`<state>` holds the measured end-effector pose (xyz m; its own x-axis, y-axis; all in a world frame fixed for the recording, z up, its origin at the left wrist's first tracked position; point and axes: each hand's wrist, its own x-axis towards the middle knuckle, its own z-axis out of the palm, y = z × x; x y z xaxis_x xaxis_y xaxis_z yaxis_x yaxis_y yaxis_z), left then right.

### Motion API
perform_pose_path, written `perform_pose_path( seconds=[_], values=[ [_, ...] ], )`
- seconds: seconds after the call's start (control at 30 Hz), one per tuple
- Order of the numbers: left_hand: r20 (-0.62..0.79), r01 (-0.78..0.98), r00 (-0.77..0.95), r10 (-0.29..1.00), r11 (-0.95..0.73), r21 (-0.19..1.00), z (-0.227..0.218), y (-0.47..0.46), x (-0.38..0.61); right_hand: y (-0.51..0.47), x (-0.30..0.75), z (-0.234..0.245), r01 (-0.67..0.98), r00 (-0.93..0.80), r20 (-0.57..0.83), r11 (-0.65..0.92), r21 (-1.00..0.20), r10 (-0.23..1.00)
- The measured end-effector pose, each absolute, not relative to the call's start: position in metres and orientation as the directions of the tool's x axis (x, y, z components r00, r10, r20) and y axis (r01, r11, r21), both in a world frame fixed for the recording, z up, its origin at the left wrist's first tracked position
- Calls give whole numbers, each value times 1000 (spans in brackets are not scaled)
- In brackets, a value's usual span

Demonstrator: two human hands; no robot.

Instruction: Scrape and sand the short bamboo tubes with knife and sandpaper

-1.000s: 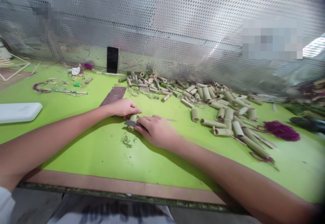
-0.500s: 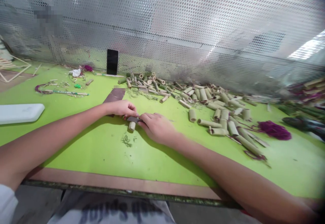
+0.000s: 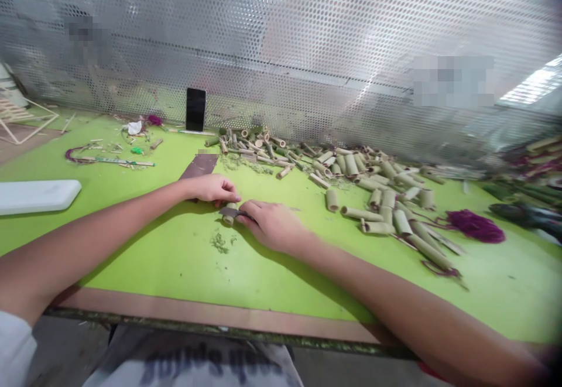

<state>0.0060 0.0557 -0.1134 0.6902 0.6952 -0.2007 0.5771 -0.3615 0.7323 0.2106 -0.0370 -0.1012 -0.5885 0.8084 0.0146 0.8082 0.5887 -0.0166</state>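
Note:
My left hand (image 3: 215,189) pinches the far end of a short bamboo piece (image 3: 228,220) against the green tabletop. In my right hand (image 3: 274,223) is a knife with a dark, flat blade (image 3: 227,212), its handle mostly hidden by the fingers. The blade lies across the bamboo piece, near its close end. Just in front of it is a small heap of green shavings (image 3: 219,242). Behind my left wrist a brown sheet (image 3: 199,167) lies partly covered.
Many cut bamboo tubes (image 3: 351,164) are piled at the back and right. Purple yarn (image 3: 476,226) lies beyond them. A phone (image 3: 195,109) leans on the perforated metal screen (image 3: 307,30). At left sits a white case (image 3: 39,195), with a bamboo stick (image 3: 116,161) behind it.
The knife blade has moved toward me along the bamboo piece, baring more of the piece behind it. My left hand has hardly moved. The view has shifted slightly.

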Motion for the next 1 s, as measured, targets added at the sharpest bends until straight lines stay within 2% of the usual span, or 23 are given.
perform_pose_path(
  seconds=[0.33,0.47,0.63,0.73,0.87,1.0],
  values=[
    [-194,605,668,719,-372,704,-116,56,5,-42,208,-101,845,-534,8,534,-38,846],
    [-194,616,648,736,-358,702,-114,55,6,-43,208,-103,782,-621,1,620,-63,784],
    [-181,600,661,729,-367,711,-114,55,7,-36,211,-107,829,-549,81,554,-69,832],
    [-187,594,669,719,-367,715,-115,56,6,-34,213,-108,789,-603,59,606,-100,796],
    [-178,596,659,731,-364,715,-117,56,6,-36,214,-107,837,-536,43,537,-107,843],
    [-184,589,672,718,-367,720,-117,55,6,-38,212,-106,803,-587,25,586,-106,809]
  ],
)
